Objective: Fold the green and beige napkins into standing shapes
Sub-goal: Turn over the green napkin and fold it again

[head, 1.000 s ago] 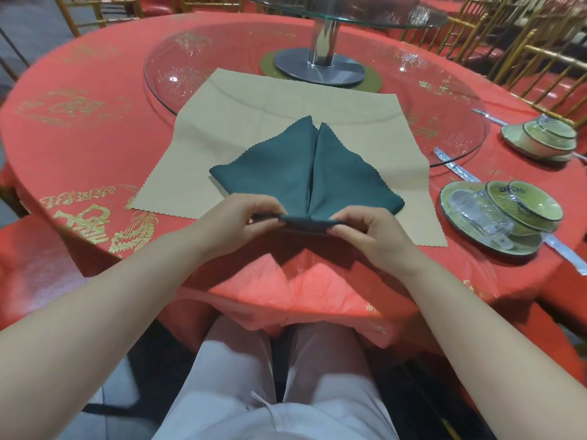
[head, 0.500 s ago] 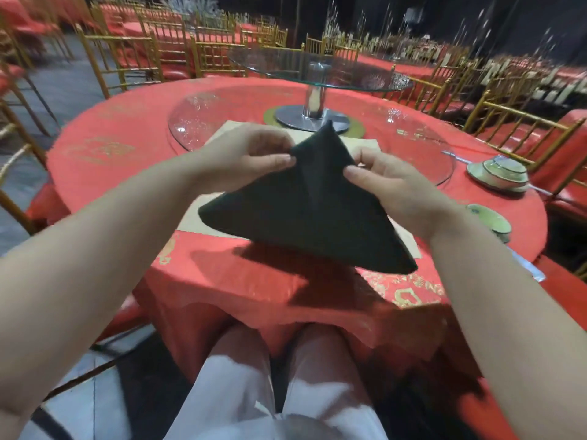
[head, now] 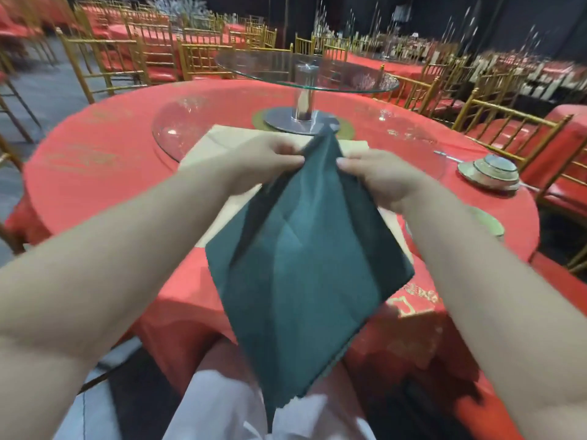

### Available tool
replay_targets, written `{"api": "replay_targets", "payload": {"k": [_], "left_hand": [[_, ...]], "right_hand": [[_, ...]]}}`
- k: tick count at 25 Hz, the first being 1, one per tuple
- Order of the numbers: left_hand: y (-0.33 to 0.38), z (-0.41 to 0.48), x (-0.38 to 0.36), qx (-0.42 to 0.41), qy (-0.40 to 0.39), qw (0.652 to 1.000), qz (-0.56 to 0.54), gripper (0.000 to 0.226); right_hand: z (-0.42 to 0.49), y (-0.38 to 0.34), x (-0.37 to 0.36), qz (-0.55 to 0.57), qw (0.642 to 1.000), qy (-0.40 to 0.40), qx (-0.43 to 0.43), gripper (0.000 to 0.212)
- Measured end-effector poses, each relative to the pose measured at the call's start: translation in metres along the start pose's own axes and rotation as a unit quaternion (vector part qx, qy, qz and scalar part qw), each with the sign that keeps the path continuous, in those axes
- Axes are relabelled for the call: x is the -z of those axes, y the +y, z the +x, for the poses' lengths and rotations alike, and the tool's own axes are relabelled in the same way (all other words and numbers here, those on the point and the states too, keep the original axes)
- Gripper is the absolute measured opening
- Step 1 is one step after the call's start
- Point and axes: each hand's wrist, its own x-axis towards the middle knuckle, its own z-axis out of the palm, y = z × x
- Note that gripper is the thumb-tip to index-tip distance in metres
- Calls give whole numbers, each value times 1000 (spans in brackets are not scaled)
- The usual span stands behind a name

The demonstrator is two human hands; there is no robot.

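Nearest you, the green napkin (head: 301, 281) hangs in the air over your lap, clear of the tabletop (head: 104, 173), its lower point dangling past the near edge of the table and down in front of your pale trousers (head: 219, 411). It is partly folded, with creases running down from a narrow top. Your left hand (head: 266, 160) pinches the cloth near that top from the left, and your right hand (head: 378, 179) pinches it from the right, fingertips almost meeting across the fabric. Behind the hanging cloth, the beige napkin (head: 222, 144) lies flat on the red tablecloth, its far part resting on the glass disc (head: 178, 128) at the table's centre. Toward the right edge sits a stacked bowl and plate (head: 489, 171). Beyond the table stand gold chairs (head: 104, 61).
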Motion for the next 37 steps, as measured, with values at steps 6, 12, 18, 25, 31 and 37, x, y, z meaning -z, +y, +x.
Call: {"api": "replay_targets", "payload": {"k": [6,12,18,25,31,37], "left_hand": [[-84,42,-46,143,67,974,161,12],[-113,48,-55,165,82,961,207,21],[-107,31,-69,-10,150,923,355,40],[-125,29,-70,-72,-53,863,497,52],[-126,31,-71,-40,-96,845,524,56],[-126,31,-70,-40,-105,846,521,59]], "right_hand": [[51,94,-4,-196,971,65,-121,19],[51,123,3,-266,951,109,-115,38],[42,119,-15,-392,898,194,-44,27],[24,134,-58,-531,846,53,-10,58],[9,143,-38,-547,837,-1,-28,62],[-46,149,0,-556,827,6,-80,67]]}}
